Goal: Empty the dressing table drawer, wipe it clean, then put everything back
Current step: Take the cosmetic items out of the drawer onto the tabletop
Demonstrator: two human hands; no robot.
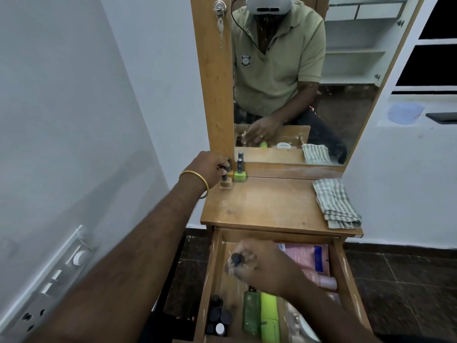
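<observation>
The wooden drawer (210, 268) stands pulled out under the dressing table top (267, 204). Inside lie several small dark-capped bottles (218, 318), a green bottle (251, 310), a lime tube (270, 318) and a pink packet (311, 258). My right hand (257, 264), blurred, is over the drawer and grips a small dark-capped bottle (236, 259). My left hand (210, 167) pinches the cap of a nail polish bottle (225, 181) at the top's back left corner, next to a lime-green nail polish bottle (239, 173).
A folded checked cloth (335, 203) lies on the right side of the table top. The mirror (296, 78) rises behind it, with a key in a lock (219, 8) on its frame. A switch panel (52, 283) is on the left wall.
</observation>
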